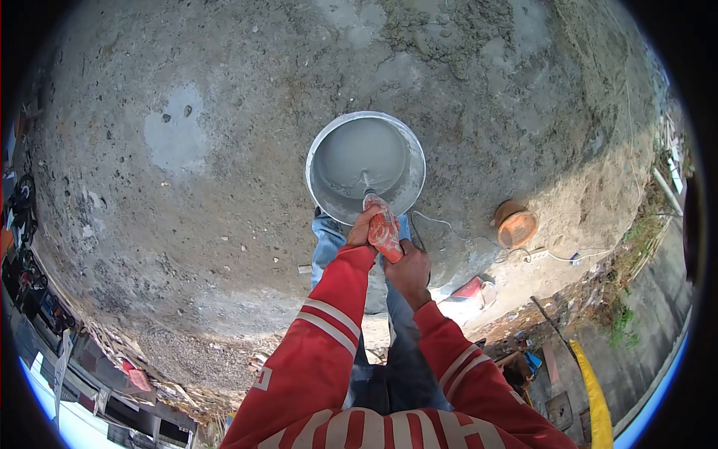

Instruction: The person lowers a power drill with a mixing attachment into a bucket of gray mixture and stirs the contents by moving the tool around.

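Hands question, quick one: what are they actually on?

>> Both are wrapped tight round the orange-red mixer drill (384,230). The left hand (363,228) grips the front end and the right hand (410,271) is closed on the back end, just behind the left and nearer the body. No gap in either grip that I can see.

And the bucket?

>> The metal bucket (323,196) sits on the concrete floor (187,224) straight ahead of the hands, just past the knees in jeans (327,251). The drill's shaft (366,183) runs from the front hand down into the grey mix (359,150) inside. An orange tub (516,226) is off to the right of the hands, well apart, and a thin cable (449,227) lies on the floor in between.
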Action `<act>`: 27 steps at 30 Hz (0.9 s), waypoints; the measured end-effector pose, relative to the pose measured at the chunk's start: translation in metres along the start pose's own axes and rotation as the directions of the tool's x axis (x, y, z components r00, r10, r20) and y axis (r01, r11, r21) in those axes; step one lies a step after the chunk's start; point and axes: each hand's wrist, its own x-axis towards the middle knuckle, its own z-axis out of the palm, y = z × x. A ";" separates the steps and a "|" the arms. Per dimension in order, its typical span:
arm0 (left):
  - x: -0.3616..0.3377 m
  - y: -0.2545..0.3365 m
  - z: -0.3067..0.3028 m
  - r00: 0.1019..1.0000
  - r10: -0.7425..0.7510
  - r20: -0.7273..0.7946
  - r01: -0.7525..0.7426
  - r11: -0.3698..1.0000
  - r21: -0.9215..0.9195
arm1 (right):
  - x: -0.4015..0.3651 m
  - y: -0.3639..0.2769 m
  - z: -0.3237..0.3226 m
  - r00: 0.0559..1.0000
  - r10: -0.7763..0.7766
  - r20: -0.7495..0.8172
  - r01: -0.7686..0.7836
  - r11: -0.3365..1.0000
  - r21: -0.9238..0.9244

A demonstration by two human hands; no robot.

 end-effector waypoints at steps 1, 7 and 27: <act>0.000 -0.001 0.001 1.000 -0.023 -0.019 0.022 0.999 -0.029 | 0.001 0.000 -0.002 1.000 0.003 0.002 -0.003 1.000 -0.001; 0.004 0.003 0.020 0.997 -0.005 -0.077 -0.005 0.992 -0.128 | 0.013 -0.003 -0.007 0.998 -0.046 -0.047 0.046 0.999 0.001; 0.005 0.003 0.019 1.000 0.006 -0.011 -0.006 0.999 -0.036 | 0.019 -0.009 -0.030 0.999 0.028 0.045 -0.030 0.999 0.037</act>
